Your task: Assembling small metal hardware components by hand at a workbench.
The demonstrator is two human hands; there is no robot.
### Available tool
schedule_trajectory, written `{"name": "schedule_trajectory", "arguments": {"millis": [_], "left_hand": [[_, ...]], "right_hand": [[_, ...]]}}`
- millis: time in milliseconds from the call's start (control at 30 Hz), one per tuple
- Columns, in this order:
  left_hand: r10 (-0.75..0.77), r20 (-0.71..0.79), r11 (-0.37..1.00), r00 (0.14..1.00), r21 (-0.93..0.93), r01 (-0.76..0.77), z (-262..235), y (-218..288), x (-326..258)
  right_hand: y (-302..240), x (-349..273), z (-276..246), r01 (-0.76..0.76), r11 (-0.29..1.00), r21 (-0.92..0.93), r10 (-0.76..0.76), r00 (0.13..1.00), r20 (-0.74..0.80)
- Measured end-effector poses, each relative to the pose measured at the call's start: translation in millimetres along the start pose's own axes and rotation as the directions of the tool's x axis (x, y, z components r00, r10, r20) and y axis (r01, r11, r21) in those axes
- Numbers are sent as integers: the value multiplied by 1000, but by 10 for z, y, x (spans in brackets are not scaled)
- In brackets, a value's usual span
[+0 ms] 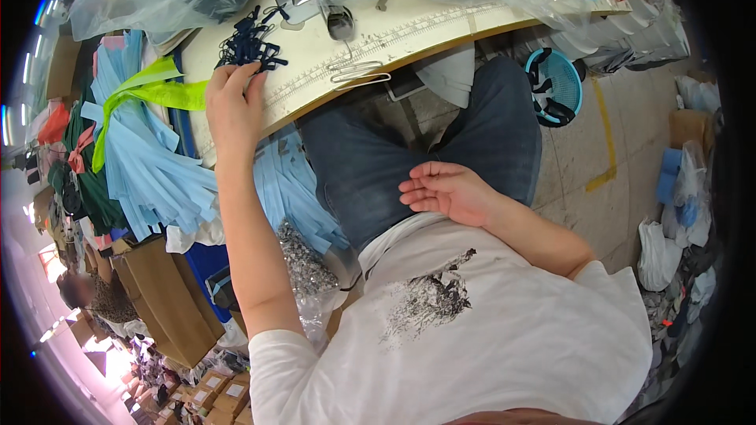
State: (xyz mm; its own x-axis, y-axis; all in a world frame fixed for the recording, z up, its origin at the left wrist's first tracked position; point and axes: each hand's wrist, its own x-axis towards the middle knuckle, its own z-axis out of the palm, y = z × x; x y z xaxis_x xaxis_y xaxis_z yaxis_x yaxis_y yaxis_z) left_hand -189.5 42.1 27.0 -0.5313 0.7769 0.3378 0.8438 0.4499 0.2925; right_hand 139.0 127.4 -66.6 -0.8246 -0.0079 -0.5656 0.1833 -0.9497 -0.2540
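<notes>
A pile of dark blue strips [250, 41] lies on the cream table [441, 27], near its left end. The left hand [234, 102] rests just below the pile, fingers spread open and touching it. The right hand [445, 191] lies open on the lap, holding nothing. One bundle of light blue strips [150, 165], tied with one green band [153, 88], hangs left of the table. One blue basket [561, 86] sits on the floor.
</notes>
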Motion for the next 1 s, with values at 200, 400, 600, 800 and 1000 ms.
{"name": "schedule_trajectory", "arguments": {"millis": [200, 400, 600, 800, 1000], "left_hand": [[113, -152, 994, 982, 22, -111, 61, -48, -31], [18, -371, 970, 928, -219, -107, 0, -188, 95], [-321, -359, 643, 877, -762, -77, -314, 364, -38], [-285, 211, -161, 935, -972, 170, -100, 883, -848], [-232, 573, -473, 786, -772, 424, 239, 1382, -1437]], "right_hand": [[-22, -12, -91, -10, 994, -111, 14, 999, 40], [-20, -38, -25, 116, 982, -151, -99, 989, 110], [-196, -176, 197, 213, 959, -186, -187, 971, 146], [-209, -195, 193, 348, 913, -213, -294, 923, 249], [-247, -179, 311, 467, 862, -196, -415, 873, 256]]}}
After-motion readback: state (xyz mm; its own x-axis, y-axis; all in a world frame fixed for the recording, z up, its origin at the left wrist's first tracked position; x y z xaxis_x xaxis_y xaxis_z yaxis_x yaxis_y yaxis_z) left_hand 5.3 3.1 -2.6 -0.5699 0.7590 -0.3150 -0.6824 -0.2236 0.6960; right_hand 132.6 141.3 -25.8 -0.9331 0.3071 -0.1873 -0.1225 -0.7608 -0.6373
